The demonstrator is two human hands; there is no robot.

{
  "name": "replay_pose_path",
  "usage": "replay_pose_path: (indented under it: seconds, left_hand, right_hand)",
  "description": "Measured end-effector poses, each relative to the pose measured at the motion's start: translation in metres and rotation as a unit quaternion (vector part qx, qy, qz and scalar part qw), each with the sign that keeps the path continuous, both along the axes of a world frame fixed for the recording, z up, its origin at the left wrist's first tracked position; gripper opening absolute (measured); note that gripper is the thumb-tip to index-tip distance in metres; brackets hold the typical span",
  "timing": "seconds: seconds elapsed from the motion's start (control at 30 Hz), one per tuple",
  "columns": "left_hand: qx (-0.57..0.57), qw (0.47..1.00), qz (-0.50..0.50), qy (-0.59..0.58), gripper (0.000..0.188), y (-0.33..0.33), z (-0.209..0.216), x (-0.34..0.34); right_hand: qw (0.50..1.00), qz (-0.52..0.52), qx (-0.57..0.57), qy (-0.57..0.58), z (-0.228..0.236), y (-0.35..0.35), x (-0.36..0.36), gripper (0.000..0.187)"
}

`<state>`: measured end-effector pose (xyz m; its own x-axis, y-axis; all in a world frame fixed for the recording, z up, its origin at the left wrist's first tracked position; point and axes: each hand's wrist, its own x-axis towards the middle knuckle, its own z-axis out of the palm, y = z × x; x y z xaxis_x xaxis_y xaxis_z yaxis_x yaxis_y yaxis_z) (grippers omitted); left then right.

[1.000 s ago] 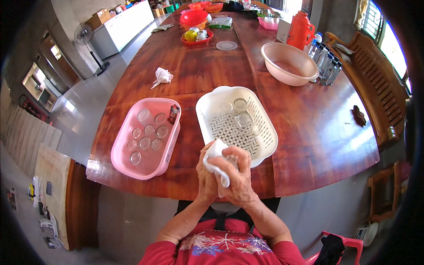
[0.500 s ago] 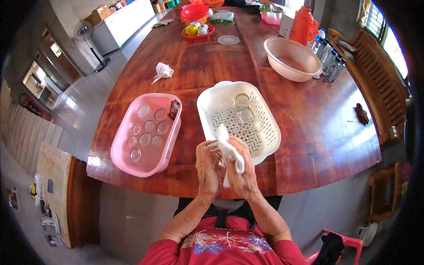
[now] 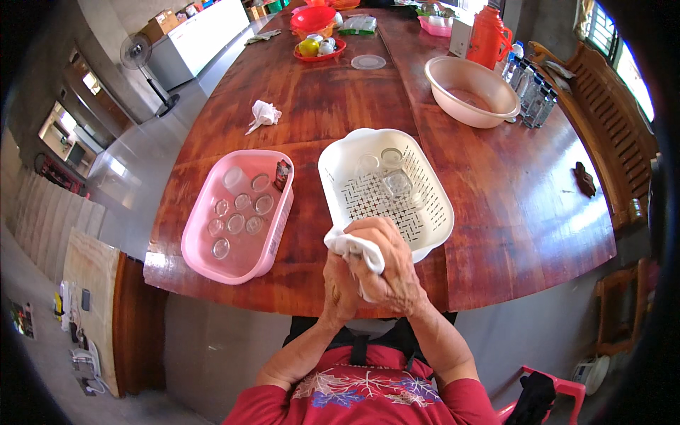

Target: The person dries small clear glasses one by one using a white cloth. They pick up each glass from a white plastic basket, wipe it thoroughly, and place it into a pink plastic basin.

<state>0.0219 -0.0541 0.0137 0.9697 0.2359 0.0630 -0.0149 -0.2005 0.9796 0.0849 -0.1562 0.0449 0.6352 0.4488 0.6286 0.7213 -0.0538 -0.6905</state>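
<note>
Both my hands come together at the near edge of the white perforated basket (image 3: 433, 234). My right hand (image 3: 394, 269) grips a white cloth (image 3: 356, 249) and presses it over the top of what my left hand holds. The fingers of my left hand (image 3: 341, 289) are wrapped round a clear glass, now mostly hidden by the cloth and my right hand. Inside the basket stand a square clear glass jar (image 3: 397, 184) and a few round clear glasses. To the left, a pink tub (image 3: 200, 263) holds several small clear glass pieces and a dark packet (image 3: 282, 174).
A crumpled white tissue (image 3: 264, 115) lies beyond the pink tub. At the right are a large pale basin (image 3: 443, 88), a red thermos (image 3: 487, 39) and several clear bottles (image 3: 537, 105). Farther back sit a red fruit plate (image 3: 322, 55) and a flat clear lid (image 3: 368, 61).
My right hand has turned over with the cloth and moved onto the top of the glass. The glass, visible between my hands before, is now mostly covered.
</note>
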Motion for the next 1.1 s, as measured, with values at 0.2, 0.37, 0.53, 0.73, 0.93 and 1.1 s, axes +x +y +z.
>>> replay_pose_path:
  seconds: [0.2,0.37,0.53,0.73,0.93,1.1]
  left_hand:
    - [-0.17,0.975,-0.033,-0.14,0.075,0.003,-0.022,0.004]
    - [-0.199,0.967,-0.059,-0.146,0.078,0.004,-0.013,0.006]
    - [-0.101,0.989,-0.056,-0.088,0.096,0.011,-0.016,0.001]
    - [-0.172,0.971,-0.09,-0.14,0.102,0.002,-0.017,-0.002]
    - [-0.292,0.945,-0.066,-0.134,0.072,0.006,-0.016,0.006]
    - [-0.281,0.953,0.03,-0.11,0.046,0.008,-0.01,0.012]
  right_hand:
    - [0.939,0.092,0.017,0.33,0.01,-0.014,0.013,0.019]
    - [0.997,0.061,0.051,0.004,-0.012,-0.021,-0.003,0.023]
    - [0.991,0.074,-0.01,-0.107,-0.007,-0.019,-0.014,0.029]
    - [0.987,0.068,0.011,0.145,-0.008,-0.014,-0.001,0.021]
    - [0.942,-0.022,0.097,0.32,-0.009,-0.005,-0.014,0.032]
    - [0.995,-0.071,0.06,0.028,-0.035,-0.001,-0.034,0.043]
